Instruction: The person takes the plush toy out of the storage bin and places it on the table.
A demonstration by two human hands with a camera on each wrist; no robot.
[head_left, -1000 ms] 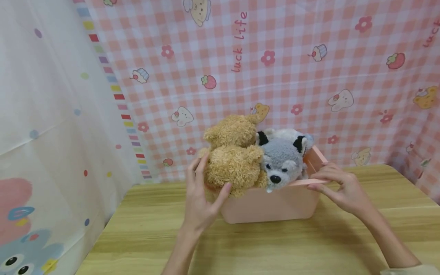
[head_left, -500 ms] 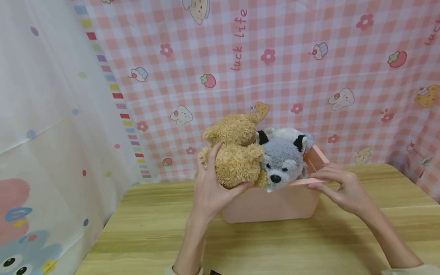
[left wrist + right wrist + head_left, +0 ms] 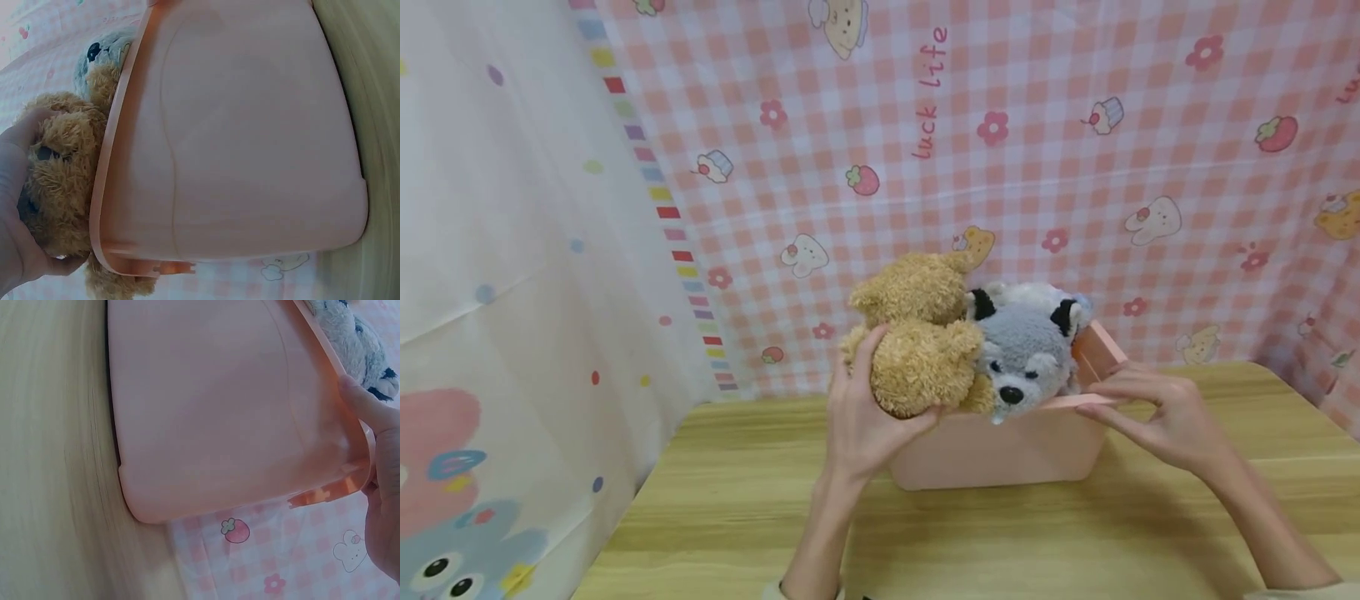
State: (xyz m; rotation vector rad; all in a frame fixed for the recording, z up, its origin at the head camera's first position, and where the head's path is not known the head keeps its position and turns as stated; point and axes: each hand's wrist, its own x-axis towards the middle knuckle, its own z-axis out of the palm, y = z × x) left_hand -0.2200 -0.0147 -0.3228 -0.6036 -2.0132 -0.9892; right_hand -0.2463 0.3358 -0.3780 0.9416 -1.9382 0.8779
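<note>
A pink plastic bin (image 3: pixel 1000 454) stands on the table, packed with plush toys. Over its front left rim leans the head of a tan plush bear (image 3: pixel 925 371). My left hand (image 3: pixel 857 425) grips that head, thumb at the front and fingers round its left side. The left wrist view shows the bear's shaggy face (image 3: pixel 69 156) beside the rim. Behind it is another tan furry mass (image 3: pixel 913 287); whether it is the same toy I cannot tell. A grey plush husky (image 3: pixel 1026 354) sits to the right. My right hand (image 3: pixel 1168 417) pinches the bin's front right rim.
White and pale blue plush (image 3: pixel 1037 296) shows behind the husky's head. The wooden table (image 3: pixel 737 492) extends to both sides and in front of the bin. A pink checked cloth (image 3: pixel 820 100) hangs close behind, and a white patterned curtain (image 3: pixel 550 317) hangs at the left.
My left hand has moved right and closed in round the bear's head, its thumb now near the front rim. The right hand keeps its hold on the rim. The view shifted slightly.
</note>
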